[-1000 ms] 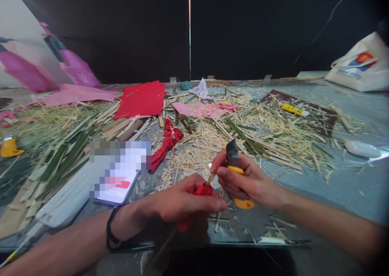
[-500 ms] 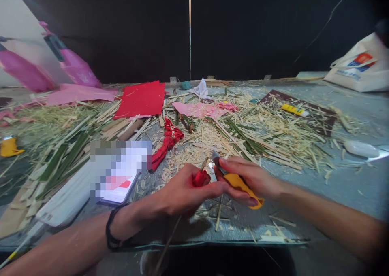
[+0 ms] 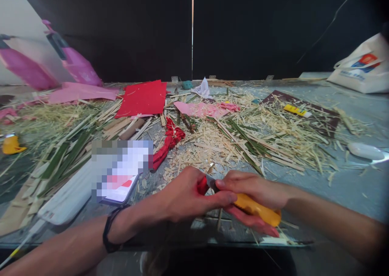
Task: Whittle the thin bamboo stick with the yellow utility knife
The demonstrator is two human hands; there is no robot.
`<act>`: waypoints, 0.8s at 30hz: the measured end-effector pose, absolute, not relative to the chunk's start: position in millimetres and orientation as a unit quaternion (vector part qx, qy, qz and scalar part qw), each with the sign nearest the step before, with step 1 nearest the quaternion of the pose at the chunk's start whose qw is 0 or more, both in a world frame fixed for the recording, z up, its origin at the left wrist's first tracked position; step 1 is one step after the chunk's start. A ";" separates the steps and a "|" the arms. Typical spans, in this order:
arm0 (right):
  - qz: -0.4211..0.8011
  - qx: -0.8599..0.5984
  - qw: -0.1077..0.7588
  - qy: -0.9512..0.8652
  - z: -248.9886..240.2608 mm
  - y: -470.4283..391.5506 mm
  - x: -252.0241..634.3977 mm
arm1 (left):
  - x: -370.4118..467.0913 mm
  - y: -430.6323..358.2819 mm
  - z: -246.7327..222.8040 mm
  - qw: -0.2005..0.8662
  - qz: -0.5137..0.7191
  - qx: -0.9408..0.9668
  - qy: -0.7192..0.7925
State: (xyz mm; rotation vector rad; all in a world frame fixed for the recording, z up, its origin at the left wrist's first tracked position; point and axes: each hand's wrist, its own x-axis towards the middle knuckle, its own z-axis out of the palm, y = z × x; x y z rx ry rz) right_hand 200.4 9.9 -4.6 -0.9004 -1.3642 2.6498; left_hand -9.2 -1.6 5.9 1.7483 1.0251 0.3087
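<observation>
My left hand is closed around a thin bamboo stick wrapped in red paper, near the front edge of the table. My right hand grips a yellow utility knife, its blade lying against the red wrapped stick. The two hands touch at the thumbs. The stick's lower end is hidden under my left hand.
Bamboo shavings and strips cover the grey table. A phone lies left of my hands, a red cloth strip behind it. Red paper, pink paper, a glue tube and a white bag lie further back.
The knife came down from upright to nearly level, blade now against the red wrapped stick. Both hands moved slightly right and toward me.
</observation>
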 end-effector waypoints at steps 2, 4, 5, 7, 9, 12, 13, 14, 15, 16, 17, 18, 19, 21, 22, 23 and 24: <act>0.857 -0.301 0.011 -0.418 -3.6 9.4 200.5 | -9.2 -0.6 6.3 0.486 0.126 0.743 0.443; 0.861 -0.313 0.022 -0.399 -2.3 7.8 199.6 | -9.0 0.9 6.4 0.464 0.129 0.754 0.446; 0.862 -0.318 0.035 -0.393 -1.5 6.5 198.7 | -8.8 1.6 6.3 0.462 0.132 0.756 0.446; 0.857 -0.334 0.077 -0.385 0.1 3.0 196.6 | -8.6 2.8 6.1 0.463 0.139 0.752 0.447; 0.844 -0.358 0.110 -0.385 1.4 -1.0 193.9 | -8.4 3.3 5.7 0.466 0.148 0.746 0.451; 0.829 -0.382 0.122 -0.391 1.5 -5.7 189.1 | -7.6 3.4 4.7 0.477 0.146 0.739 0.453; 0.826 -0.387 0.133 -0.388 1.1 -6.5 187.3 | -7.0 3.4 4.1 0.478 0.144 0.735 0.459; 0.822 -0.393 0.154 -0.382 0.6 -6.7 185.8 | -6.1 3.5 3.3 0.475 0.146 0.728 0.471; 0.815 -0.401 0.185 -0.374 0.1 -6.0 184.6 | -5.2 3.6 2.1 0.471 0.151 0.719 0.488; 0.806 -0.410 0.221 -0.366 -0.2 -4.6 184.0 | -4.2 3.8 0.7 0.466 0.157 0.709 0.505; 0.795 -0.418 0.254 -0.359 -0.2 -2.2 184.1 | -3.5 4.0 -0.9 0.462 0.165 0.701 0.518; 0.785 -0.424 0.280 -0.354 0.0 0.8 184.9 | -3.0 4.3 -2.7 0.461 0.171 0.695 0.525; 0.779 -0.427 0.295 -0.353 0.5 4.4 186.4 | -3.0 4.5 -4.5 0.465 0.176 0.692 0.524; 0.775 -0.423 0.304 -0.357 1.6 11.9 190.3 | -4.0 4.9 -7.7 0.487 0.179 0.690 0.504; 0.775 -0.421 0.302 -0.361 1.8 15.1 192.1 | -5.0 5.1 -8.7 0.500 0.179 0.689 0.493; 0.775 -0.420 0.299 -0.366 1.6 17.6 193.3 | -6.0 5.2 -9.2 0.512 0.177 0.687 0.485; 0.775 -0.419 0.297 -0.370 0.7 19.4 193.8 | -7.1 5.3 -9.2 0.519 0.175 0.687 0.477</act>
